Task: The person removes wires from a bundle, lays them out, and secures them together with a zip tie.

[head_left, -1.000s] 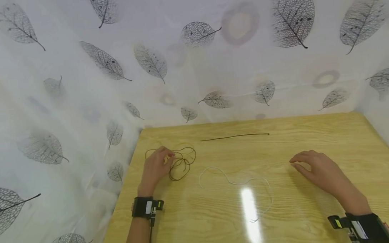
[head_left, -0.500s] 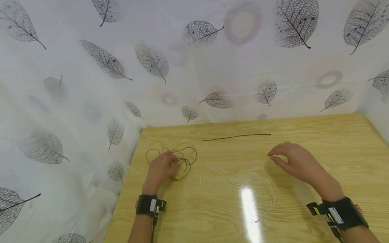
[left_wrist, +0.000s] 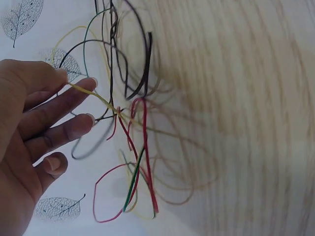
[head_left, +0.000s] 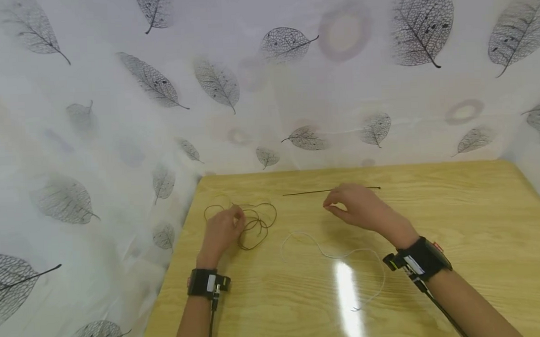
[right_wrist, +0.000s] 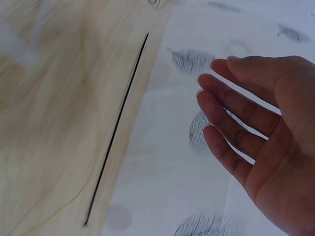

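Observation:
In the head view, my left hand [head_left: 221,234] is over a loose tangle of cords [head_left: 258,221] at the table's left. The left wrist view shows its thumb and index finger pinching a yellow cord [left_wrist: 101,101], with the other fingers spread. Around that cord are black cords [left_wrist: 147,64], red cords [left_wrist: 144,118] and a green cord [left_wrist: 134,179]. My right hand [head_left: 365,210] hovers in front of a thin black strip [head_left: 297,193]. Its thumb meets the index finger and the remaining fingers lie relaxed; I see nothing between them. A yellow strand [right_wrist: 69,201] passes left of this hand in the right wrist view.
A white string [head_left: 331,256] curves across the middle of the wooden table [head_left: 467,201]. A leaf-patterned sheet [head_left: 316,87] rises behind the table and along its left side. A bright reflection lies on the tabletop near the front.
My right hand has swept left across the table, from the right side to the black strip, and now covers part of it. The left hand has shifted only slightly over the tangle.

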